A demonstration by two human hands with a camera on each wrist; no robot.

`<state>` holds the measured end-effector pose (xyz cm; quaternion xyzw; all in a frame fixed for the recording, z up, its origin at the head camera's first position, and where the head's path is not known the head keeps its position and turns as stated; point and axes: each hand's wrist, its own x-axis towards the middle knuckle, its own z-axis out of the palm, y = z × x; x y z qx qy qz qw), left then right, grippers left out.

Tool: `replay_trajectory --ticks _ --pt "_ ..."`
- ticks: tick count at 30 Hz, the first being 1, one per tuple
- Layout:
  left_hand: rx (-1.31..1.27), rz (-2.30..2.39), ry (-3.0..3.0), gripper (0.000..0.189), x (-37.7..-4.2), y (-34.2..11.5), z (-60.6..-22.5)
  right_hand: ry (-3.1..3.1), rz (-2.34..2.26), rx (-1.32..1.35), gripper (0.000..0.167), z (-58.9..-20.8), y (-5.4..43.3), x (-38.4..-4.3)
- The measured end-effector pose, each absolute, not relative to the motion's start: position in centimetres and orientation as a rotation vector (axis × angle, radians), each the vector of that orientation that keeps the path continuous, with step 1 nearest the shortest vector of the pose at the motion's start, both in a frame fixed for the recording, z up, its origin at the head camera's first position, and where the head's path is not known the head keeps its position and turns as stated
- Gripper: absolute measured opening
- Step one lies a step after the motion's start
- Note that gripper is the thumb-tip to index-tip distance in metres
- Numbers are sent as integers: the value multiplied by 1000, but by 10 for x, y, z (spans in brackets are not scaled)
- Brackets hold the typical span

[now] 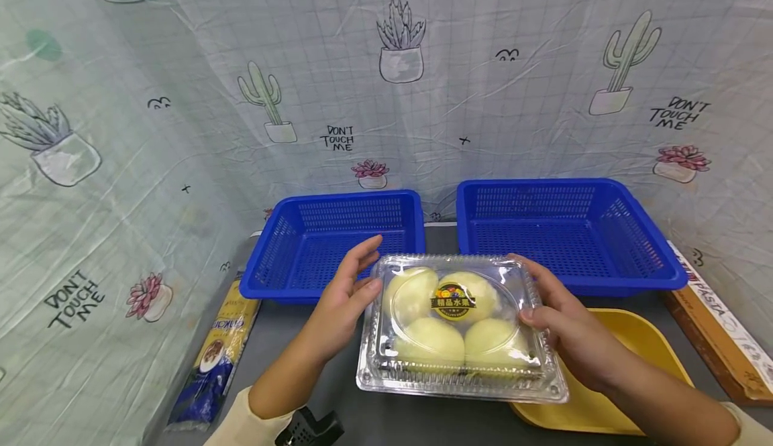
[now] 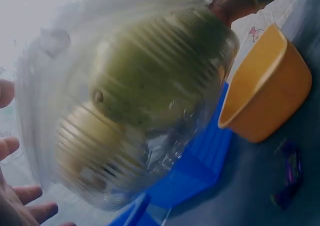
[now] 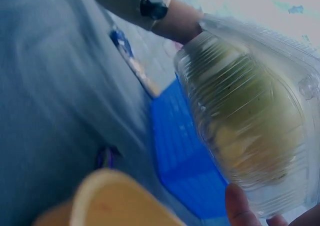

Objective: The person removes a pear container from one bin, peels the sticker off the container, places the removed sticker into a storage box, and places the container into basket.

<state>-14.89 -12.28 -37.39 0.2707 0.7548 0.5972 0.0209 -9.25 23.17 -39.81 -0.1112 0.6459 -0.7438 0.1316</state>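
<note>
A clear plastic fruit box (image 1: 417, 382) with several pale yellow-green round fruits (image 1: 429, 340) inside is held up over the table, its lid tilted toward the head camera. A black label with coloured fruit pictures (image 1: 453, 300) sits on the lid. My right hand (image 1: 570, 328) grips the box at its right side, thumb on the lid's edge and fingers partly hidden behind. At the left side, my left hand (image 1: 341, 298) has its fingers spread close to the box. The left wrist view shows those fingers (image 2: 30, 195) beside the plastic with a gap at several fingertips.
Two blue baskets (image 1: 332, 292) (image 1: 574, 284) stand at the back. A yellow tray (image 1: 640, 359) lies partly under the box at right. A blue and yellow pasta packet (image 1: 214, 352) is at left, a long pasta box (image 1: 718, 325) at right. A small purple-wrapped item (image 2: 291, 173) lies on the table.
</note>
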Motion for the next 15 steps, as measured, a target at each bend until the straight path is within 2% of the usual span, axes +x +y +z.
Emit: replay_trajectory --ticks 15 --pt "887 1889 2396 60 -120 -190 -385 1825 -2140 -290 82 -405 160 -78"
